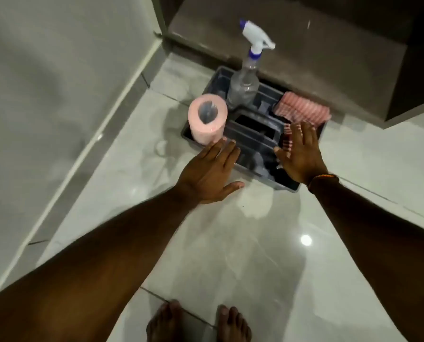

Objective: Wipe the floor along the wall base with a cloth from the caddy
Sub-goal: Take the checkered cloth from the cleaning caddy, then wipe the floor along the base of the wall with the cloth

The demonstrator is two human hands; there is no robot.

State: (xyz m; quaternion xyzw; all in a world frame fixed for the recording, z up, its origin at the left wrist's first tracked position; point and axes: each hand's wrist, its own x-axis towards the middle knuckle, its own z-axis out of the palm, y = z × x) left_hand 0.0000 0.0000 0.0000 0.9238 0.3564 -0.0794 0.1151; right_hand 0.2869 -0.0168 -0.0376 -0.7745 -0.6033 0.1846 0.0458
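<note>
One grey caddy (288,186) on glossy floor (230,243), holding one spray bottle (244,85) at 12 o'clock, one pink paper roll (207,119) at 9, one striped cloth (302,109) at 2. Two hands, left (209,175) and right (301,154), spread open, empty, above near rim.

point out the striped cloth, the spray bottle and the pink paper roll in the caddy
striped cloth (302,108), head view, middle of the folded top
spray bottle (243,86), head view, clear body below the neck
pink paper roll (207,129), head view, outer side wall
</note>
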